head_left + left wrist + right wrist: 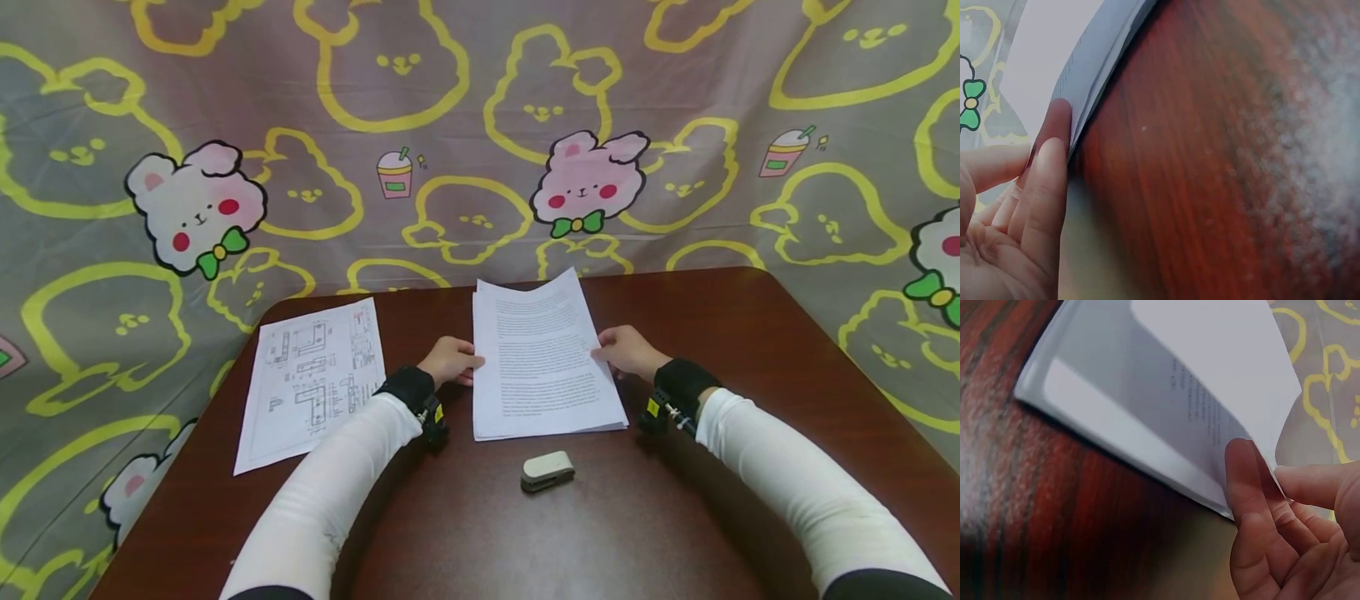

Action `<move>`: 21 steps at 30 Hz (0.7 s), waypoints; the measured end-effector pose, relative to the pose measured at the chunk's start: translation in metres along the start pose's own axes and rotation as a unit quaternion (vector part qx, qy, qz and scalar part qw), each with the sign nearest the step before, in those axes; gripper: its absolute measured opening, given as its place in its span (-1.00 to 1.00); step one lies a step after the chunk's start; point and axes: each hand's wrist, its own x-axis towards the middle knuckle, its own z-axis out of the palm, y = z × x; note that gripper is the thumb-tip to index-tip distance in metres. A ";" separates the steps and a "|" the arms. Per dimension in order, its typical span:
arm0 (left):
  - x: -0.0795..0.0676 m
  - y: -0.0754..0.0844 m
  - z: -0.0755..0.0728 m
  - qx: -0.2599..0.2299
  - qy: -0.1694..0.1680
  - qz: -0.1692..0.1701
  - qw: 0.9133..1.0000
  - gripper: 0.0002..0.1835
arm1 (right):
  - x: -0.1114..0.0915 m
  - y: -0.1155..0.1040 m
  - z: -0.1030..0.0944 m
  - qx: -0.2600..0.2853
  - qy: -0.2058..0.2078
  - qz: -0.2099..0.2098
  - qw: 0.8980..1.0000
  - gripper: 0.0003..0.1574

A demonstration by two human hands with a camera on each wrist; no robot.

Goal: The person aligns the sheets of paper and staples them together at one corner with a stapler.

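Stapler [547, 472] sits near papers [538, 358], sleeve [322, 492] partly hiding drawing [303, 379].

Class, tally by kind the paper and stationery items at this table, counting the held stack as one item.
White stack of text-printed paper: 1
White paper sheet with line drawings: 1
Small cream-and-grey stapler: 1
Total: 3

We hold both arms forward over their white sleeves' length, the left arm [322, 500] and the right arm [802, 492] angling inward, a black band [681, 381] around each wrist [409, 386]. Our left hand [449, 360] pinches, thumb [997, 167] opposite the fingers [1049, 187]; our right hand [630, 352] pinches likewise, its lower fingers bent. The hands face each other, apart.
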 end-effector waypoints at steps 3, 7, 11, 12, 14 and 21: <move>0.000 0.001 0.001 0.000 0.007 -0.004 1.000 -0.62 | 0.000 0.000 0.001 -0.003 -0.002 -0.001 1.000 -0.65; 0.002 0.000 0.002 0.003 0.016 -0.009 1.000 -0.64 | 0.001 -0.001 0.002 -0.010 -0.001 -0.003 1.000 -0.66; 0.006 -0.002 0.003 0.002 0.021 -0.020 1.000 -0.64 | 0.003 0.000 0.003 -0.020 0.000 -0.005 1.000 -0.64; 0.007 -0.002 0.003 0.004 0.021 -0.022 1.000 -0.64 | 0.004 0.000 0.003 -0.023 0.001 -0.005 1.000 -0.64; 0.009 -0.003 0.003 0.003 0.021 -0.021 1.000 -0.64 | 0.005 0.001 0.003 -0.028 0.003 -0.005 1.000 -0.64; 0.005 -0.002 0.005 0.010 0.032 -0.009 0.999 -0.65 | 0.005 0.002 0.004 -0.042 0.009 -0.001 0.999 -0.66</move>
